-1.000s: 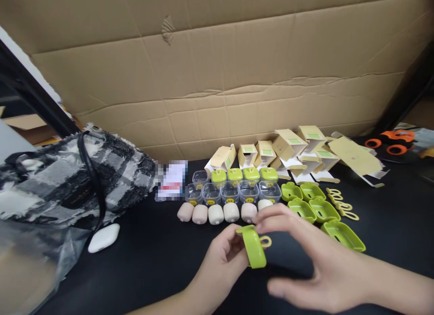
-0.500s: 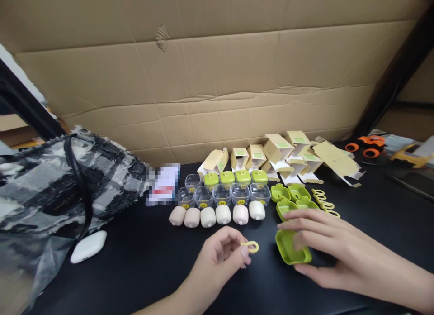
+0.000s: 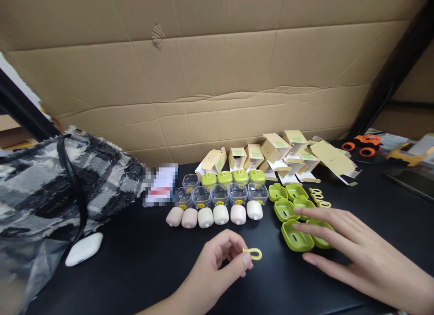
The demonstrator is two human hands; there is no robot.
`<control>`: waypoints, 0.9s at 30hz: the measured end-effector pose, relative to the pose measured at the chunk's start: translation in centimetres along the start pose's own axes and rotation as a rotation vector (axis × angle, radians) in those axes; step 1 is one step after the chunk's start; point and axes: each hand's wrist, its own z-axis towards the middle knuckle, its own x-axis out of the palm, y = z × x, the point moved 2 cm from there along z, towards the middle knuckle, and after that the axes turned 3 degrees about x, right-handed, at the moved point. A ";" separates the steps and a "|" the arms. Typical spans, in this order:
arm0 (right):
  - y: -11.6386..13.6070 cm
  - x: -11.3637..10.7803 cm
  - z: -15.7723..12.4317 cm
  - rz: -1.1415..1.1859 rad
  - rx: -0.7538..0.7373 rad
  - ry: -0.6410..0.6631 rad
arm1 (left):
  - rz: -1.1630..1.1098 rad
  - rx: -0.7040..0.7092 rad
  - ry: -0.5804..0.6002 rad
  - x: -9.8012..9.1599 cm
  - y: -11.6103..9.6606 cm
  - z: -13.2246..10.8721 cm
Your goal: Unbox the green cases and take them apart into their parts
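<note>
— What's in my left hand (image 3: 222, 260)?
— A small yellow loop (image 3: 252, 253), pinched between thumb and fingertip, held just above the black table (image 3: 152, 265). The pinch leaves the ring end sticking out to the right, free.

— And my right hand (image 3: 352, 256)?
— Open, fingers spread flat, gripping nothing. The fingertips rest on a green case half (image 3: 296, 236) lying hollow side up, pressing it against the table, I'd say to keep it from sliding.

— What's around that?
— More green halves (image 3: 286, 199) just behind it, bunched together, all hollow up. Spare yellow loops (image 3: 318, 197) lie just right of those.

— Further back?
— A row of pale capsules (image 3: 213, 215), then clear cups (image 3: 220, 195), some capped with green lids (image 3: 232, 176). Parts look sorted by kind in rows. Small kraft boxes (image 3: 271, 150) sit open against the cardboard wall (image 3: 217, 79).

— Left side?
— A tweed bag (image 3: 50, 183), and a white earbud case (image 3: 83, 249) just in front of it.
</note>
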 end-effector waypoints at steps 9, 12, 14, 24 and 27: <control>5.6 2.4 3.7 0.656 0.103 0.125 | 0.100 0.067 0.083 0.1 0.3 -0.4; 3.4 1.2 3.1 0.602 0.207 -0.009 | 0.091 0.131 0.079 0.0 0.6 -0.4; 0.1 -0.2 2.2 0.460 0.301 -0.183 | 0.078 0.147 0.076 0.0 0.8 -0.5; -14.0 0.8 -0.1 0.233 0.494 0.005 | 0.073 0.084 0.014 0.5 -0.3 -0.8; -14.0 1.6 -0.8 0.221 0.447 0.010 | 0.076 0.068 0.003 0.5 -0.5 -0.8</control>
